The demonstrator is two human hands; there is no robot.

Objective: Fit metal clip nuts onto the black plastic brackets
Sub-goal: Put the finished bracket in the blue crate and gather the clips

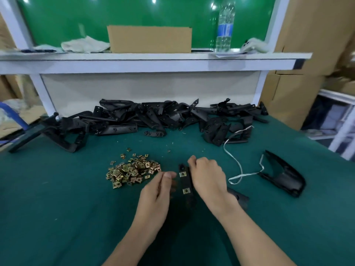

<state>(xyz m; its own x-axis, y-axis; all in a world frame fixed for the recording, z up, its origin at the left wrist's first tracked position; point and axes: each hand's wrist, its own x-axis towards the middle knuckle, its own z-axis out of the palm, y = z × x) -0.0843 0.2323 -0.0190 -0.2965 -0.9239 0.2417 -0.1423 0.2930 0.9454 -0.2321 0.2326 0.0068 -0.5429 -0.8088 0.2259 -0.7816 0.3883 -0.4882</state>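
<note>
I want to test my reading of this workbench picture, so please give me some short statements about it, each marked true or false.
1. The bracket in the right hand carries two fitted clip nuts. True.
2. The loose clip nuts lie to the right of both hands. False: they lie in a heap to the left of the left hand.
3. The water bottle lies on the green table. False: it stands upright on the shelf.
4. A pile of black brackets lies along the back of the table. True.
</note>
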